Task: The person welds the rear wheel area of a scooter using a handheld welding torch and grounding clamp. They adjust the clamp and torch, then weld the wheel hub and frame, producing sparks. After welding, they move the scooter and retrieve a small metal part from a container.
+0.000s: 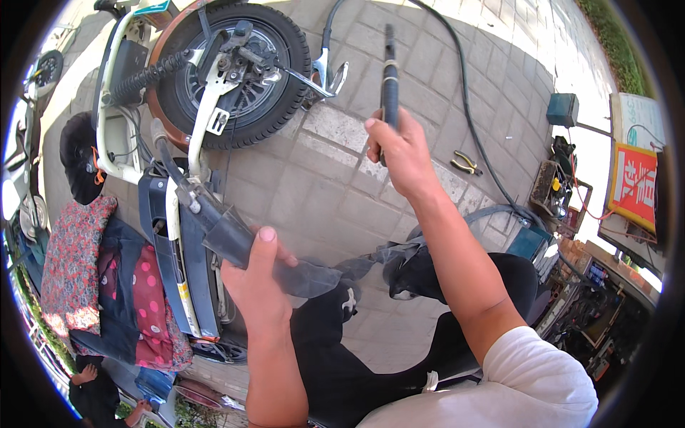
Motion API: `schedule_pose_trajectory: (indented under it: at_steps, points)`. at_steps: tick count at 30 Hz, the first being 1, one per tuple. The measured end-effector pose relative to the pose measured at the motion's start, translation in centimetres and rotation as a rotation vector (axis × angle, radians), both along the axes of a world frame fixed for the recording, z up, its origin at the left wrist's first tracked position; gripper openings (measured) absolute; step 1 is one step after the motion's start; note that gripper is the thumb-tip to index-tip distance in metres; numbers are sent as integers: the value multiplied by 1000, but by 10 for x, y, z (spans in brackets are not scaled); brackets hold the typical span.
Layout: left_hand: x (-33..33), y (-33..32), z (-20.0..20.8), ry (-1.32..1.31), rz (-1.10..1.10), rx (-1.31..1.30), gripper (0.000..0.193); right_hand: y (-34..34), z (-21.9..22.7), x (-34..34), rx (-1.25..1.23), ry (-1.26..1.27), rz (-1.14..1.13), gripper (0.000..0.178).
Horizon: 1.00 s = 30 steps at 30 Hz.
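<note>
My left hand (260,285) is closed around a dark grey, flared part (232,232), thumb on top. The part runs up into a curved black tube beside the pale frame of a two-wheeler (184,242); its lower end looks smeared and see-through. My right hand (401,146), raised above the paving, grips a dark rod-shaped tool (389,93) with a pale band around it. The tool points away from me, and its far end is too blurred to identify. The wheel (232,75) with its black tyre lies beyond my left hand.
Yellow-and-black pliers (467,164) lie on the paving. A dark hose (464,85) curves across the ground to the right. An open toolbox (556,189) and a red sign (633,187) stand at the right. Patterned cushions (78,264) and another person's hand (85,374) are at left.
</note>
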<state>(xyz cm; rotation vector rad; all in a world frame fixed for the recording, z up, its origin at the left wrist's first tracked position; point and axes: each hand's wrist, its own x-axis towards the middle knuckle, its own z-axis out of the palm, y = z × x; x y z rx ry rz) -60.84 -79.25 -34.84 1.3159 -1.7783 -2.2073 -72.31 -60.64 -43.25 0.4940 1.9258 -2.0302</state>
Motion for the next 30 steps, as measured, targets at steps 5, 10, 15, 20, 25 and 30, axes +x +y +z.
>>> schedule_pose_trajectory:
  at_steps: [5,10,15,20,25,30]
  points:
    - [-27,6,0,172,-66,114,27,-6,-87,42,401,378,-224,13]
    - [-29,5,-16,233,-256,10,31,-20,-96,63,310,312,80,8]
    - [-32,10,-31,129,-452,33,31,23,-83,28,493,423,-213,14]
    - [-27,12,-86,-9,-619,10,26,59,-102,22,468,67,-126,17]
    - [-25,4,-114,-45,-649,-137,22,47,-100,15,304,-6,-104,18]
    - [-26,2,-107,-110,-543,-65,26,47,-92,13,237,4,-127,15]
